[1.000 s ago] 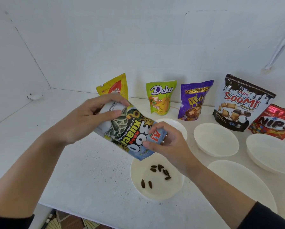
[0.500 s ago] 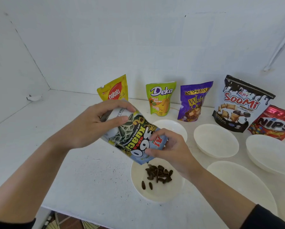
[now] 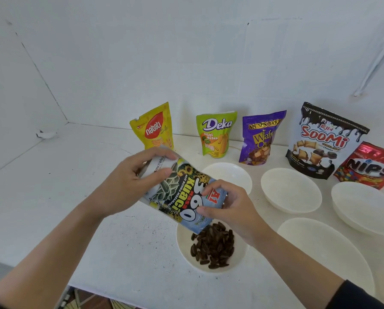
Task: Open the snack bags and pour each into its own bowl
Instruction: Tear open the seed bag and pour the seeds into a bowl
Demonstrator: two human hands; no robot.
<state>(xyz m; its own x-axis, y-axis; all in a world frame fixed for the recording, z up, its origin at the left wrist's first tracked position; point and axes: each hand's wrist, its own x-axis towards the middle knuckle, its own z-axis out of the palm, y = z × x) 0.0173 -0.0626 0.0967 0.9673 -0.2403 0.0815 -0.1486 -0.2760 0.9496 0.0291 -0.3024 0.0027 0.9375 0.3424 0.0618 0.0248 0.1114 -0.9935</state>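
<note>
Both ends of a tilted seed bag are held: its raised bottom is gripped by the left hand, its lowered open mouth is pinched by the right hand. Dark seeds are heaped in a white bowl just beneath the right hand.

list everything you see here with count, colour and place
table: 1, white
near bowl: 1, white, table front
seeds: pile, dark, in near bowl
seed bag: 1, blue-black, tilted over near bowl
other bowls: 5, white, behind and right; one cut off
nabati bag: 1, yellow, by wall, leftmost
Deka bag: 1, green, by wall
wafer bag: 1, purple, by wall
Soomi bag: 1, black-white, by wall
Nips bag: 1, red, far right
left hand: grips seed bag's raised end
right hand: pinches its lower end
</note>
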